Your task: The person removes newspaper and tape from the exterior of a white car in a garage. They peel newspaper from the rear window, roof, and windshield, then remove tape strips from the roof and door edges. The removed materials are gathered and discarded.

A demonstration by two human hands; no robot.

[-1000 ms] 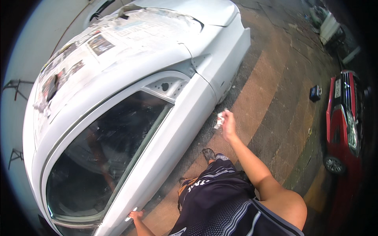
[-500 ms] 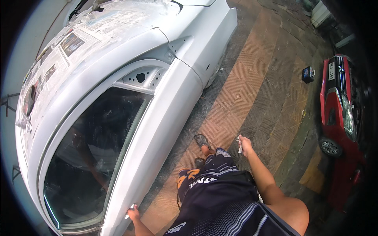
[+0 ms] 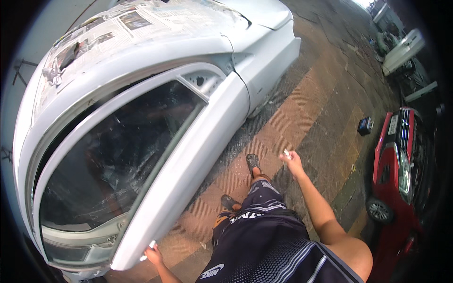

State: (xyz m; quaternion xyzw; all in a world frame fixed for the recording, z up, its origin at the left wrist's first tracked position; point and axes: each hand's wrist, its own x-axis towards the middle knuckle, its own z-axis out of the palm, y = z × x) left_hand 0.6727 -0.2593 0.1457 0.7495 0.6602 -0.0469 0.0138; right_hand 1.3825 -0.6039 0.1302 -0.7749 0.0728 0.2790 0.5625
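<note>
A white car door [image 3: 188, 165] with a dark window [image 3: 118, 151] stands slightly open on my left, its frame apart from the car body [image 3: 264, 61]. At the door's rear edge is my left hand [image 3: 154, 255], closed, with a small white piece [image 3: 144, 257] by its fingers. Whether that piece is paper or cloth cannot be made out. My right hand [image 3: 293, 163] is raised over the floor, away from the car, fingers pinched round another small white piece [image 3: 286, 153].
Newspaper [image 3: 160, 23] covers the car's roof and windscreen. A red car [image 3: 396, 179] stands at the right, with a dark box-shaped thing, perhaps a battery [image 3: 364, 126], on the floor near it. Beyond lies a pale panel [image 3: 403, 52]. The floor [image 3: 283, 118] has brown and grey ribbed bands.
The door has swung outward, opening a dark gap along its frame. My left hand has moved slightly left with its rear edge. My view has shifted; my right hand still pinches its piece.
</note>
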